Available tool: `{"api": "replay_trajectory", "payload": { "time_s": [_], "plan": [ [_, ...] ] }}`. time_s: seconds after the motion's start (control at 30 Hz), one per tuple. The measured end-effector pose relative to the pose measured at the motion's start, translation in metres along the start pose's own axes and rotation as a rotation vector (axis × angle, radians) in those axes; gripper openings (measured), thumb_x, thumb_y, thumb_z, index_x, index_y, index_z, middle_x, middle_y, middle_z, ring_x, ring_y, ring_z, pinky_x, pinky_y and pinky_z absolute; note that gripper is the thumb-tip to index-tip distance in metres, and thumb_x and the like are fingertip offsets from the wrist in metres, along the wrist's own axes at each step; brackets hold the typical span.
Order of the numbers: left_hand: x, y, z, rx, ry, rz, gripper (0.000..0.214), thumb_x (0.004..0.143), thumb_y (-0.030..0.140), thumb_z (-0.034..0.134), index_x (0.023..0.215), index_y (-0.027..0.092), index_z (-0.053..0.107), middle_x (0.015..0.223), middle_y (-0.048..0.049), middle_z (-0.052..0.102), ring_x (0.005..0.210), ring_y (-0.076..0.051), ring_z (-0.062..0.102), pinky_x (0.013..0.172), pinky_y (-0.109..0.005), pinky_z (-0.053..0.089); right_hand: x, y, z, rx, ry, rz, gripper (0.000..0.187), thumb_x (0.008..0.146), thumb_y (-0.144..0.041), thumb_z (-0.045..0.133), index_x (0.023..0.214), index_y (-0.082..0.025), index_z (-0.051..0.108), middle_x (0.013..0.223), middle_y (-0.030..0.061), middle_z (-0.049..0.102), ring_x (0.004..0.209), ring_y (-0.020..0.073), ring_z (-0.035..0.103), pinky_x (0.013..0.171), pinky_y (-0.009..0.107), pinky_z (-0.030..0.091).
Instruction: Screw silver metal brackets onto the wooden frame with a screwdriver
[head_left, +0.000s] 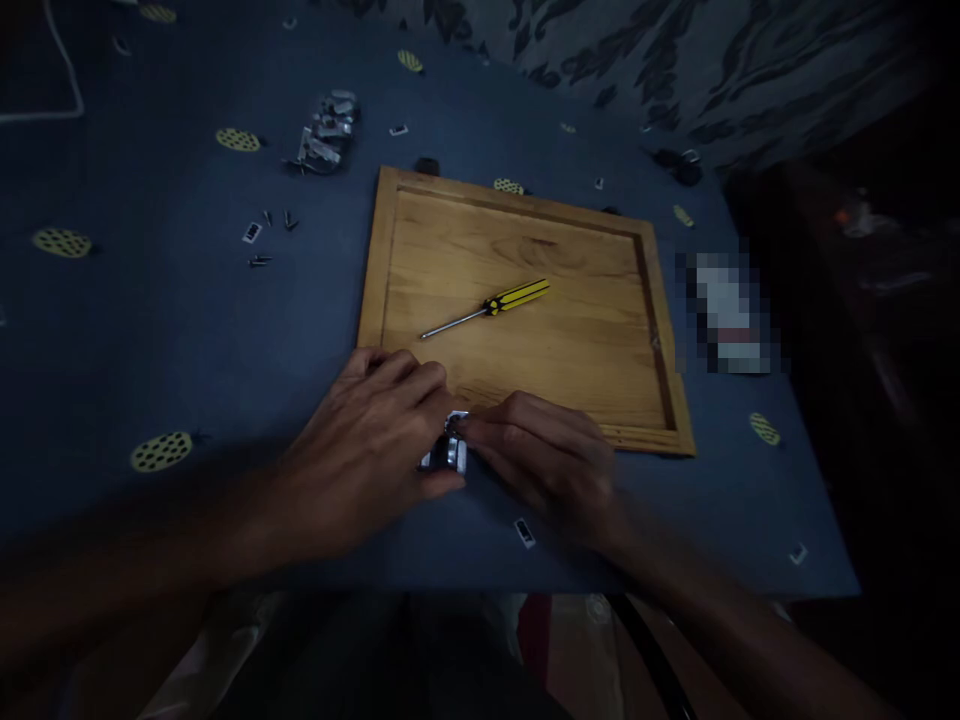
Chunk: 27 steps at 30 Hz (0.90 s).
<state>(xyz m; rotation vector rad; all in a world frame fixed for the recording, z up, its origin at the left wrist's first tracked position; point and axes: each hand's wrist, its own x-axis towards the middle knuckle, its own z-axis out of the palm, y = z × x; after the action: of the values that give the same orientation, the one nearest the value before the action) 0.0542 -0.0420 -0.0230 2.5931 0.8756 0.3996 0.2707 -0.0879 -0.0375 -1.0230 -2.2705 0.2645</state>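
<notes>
My left hand [367,455] and my right hand [544,460] meet at the near edge of a wooden panel [600,370] lying on a blue cloth. Between their fingertips sits a small shiny metal fitting [452,450], and both hands are closed on it. My left fingers curl over its left side, while my right fingers pinch it from the right. A screwdriver [487,307] with a yellow and black handle lies on the panel, its tip pointing left, a short way beyond my hands.
A heap of metal fittings [326,130] lies at the back left. Loose screws [268,238] are scattered left of the panel. A blurred white object [726,310] sits right of the panel. The cloth's right side drops into darkness.
</notes>
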Motion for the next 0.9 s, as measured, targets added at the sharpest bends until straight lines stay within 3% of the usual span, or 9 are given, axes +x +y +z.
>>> {"api": "replay_trajectory", "payload": {
  "time_s": [0.43, 0.67, 0.9],
  "plan": [
    [0.0007, 0.0004, -0.0006, 0.009, -0.009, -0.005, 0.029, 0.085, 0.035, 0.087, 0.096, 0.016, 0.068, 0.1, -0.003, 0.07, 0.1, -0.026, 0.063, 0.09, -0.042, 0.041, -0.0039, 0.0039, 0.0036, -0.061, -0.05, -0.047, 0.009, 0.101, -0.01, 0.063, 0.1, -0.015, 0.07, 0.078, 0.0031, 0.069, 0.068, 0.0148, 0.06, 0.06, 0.029, 0.045],
    [0.0007, -0.0001, 0.0012, 0.033, 0.011, 0.007, 0.03, 0.084, 0.037, 0.087, 0.094, 0.016, 0.068, 0.1, -0.0037, 0.07, 0.1, -0.025, 0.063, 0.09, -0.041, 0.041, 0.0007, 0.0006, 0.0029, 0.03, -0.056, 0.047, 0.013, 0.102, -0.012, 0.062, 0.092, -0.016, 0.069, 0.078, 0.0026, 0.068, 0.071, 0.0138, 0.064, 0.064, 0.027, 0.049],
    [0.0007, -0.0009, 0.0004, 0.02, 0.007, 0.012, 0.03, 0.084, 0.036, 0.088, 0.094, 0.017, 0.068, 0.099, -0.0032, 0.07, 0.1, -0.025, 0.063, 0.089, -0.041, 0.041, 0.0029, 0.0021, 0.0008, -0.018, -0.077, 0.026, 0.019, 0.104, -0.017, 0.06, 0.086, -0.017, 0.068, 0.076, 0.0033, 0.069, 0.068, 0.0151, 0.064, 0.062, 0.029, 0.048]
  ]
}}
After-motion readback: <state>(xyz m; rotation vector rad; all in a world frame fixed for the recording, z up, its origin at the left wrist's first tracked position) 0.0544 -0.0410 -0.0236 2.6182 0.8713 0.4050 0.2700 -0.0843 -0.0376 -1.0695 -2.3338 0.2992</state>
